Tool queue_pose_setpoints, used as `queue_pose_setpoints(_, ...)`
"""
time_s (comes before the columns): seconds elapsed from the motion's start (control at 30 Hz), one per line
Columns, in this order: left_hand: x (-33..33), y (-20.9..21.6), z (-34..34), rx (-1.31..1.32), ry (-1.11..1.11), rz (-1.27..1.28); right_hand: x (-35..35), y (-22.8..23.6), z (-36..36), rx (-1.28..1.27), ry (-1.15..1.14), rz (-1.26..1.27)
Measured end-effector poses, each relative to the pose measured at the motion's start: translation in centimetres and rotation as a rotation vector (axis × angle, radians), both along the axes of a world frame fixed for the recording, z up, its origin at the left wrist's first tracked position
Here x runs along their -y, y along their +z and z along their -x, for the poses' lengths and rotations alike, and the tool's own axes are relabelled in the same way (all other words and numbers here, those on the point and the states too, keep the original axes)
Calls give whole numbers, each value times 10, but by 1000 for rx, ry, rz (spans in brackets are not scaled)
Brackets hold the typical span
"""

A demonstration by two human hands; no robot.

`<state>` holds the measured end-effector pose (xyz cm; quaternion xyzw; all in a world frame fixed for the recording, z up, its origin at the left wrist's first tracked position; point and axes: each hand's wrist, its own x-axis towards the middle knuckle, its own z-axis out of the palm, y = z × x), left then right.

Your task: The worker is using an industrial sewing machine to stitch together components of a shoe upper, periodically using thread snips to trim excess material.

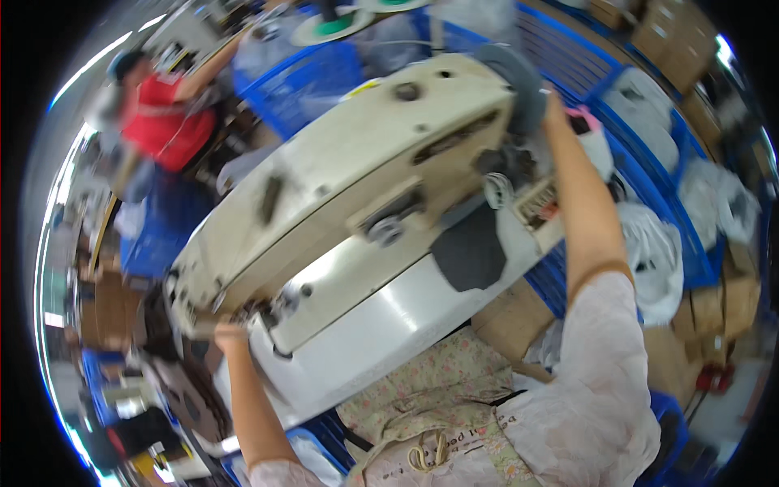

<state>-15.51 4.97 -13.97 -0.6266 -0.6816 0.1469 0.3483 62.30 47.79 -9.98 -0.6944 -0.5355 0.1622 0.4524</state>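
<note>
A cream sewing machine (324, 170) stretches diagonally before me on a white machine table (381, 325). My right hand (553, 109) is at the grey handwheel (519, 85) on its far right end, fingers curled over the rim and partly hidden. My left hand (232, 334) is beside the needle end, low on the left; its fingers are blurred and partly hidden by the machine head. A dark grey flat piece (471, 252) lies on the table near the right end. Brown flat pieces (191, 381) with cut-outs hang at the table's left edge.
A person in a red top (166, 122) works at the far left. Blue plastic crates (304, 85) stand behind the machine. White plastic bags (653, 260) and cardboard boxes (714, 312) are on the right. Thread cones with green bases (333, 26) stand above the machine.
</note>
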Motion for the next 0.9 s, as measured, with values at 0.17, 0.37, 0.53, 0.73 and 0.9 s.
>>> queue_pose_setpoints(0.17, 15, 60, -38, 1139, 429, -404, 77, 41, 3, 278, 94, 8)
queue_pose_setpoints(0.37, 2, 152, -5, 1880, 222, -841, 116, 70, -165, 509, -60, -125)
queue_pose_setpoints(0.53, 63, 251, -27, 2130, -129, -1226, 208, 106, -107, 525, -81, -176)
queue_pose_setpoints(0.73, 181, 286, -50, 2458, -596, -1001, 351, 183, 126, -71, 248, -457)
queue_pose_setpoints(0.9, 259, 259, -92, 2478, -659, -1007, 430, 199, 265, 213, 1072, -549)
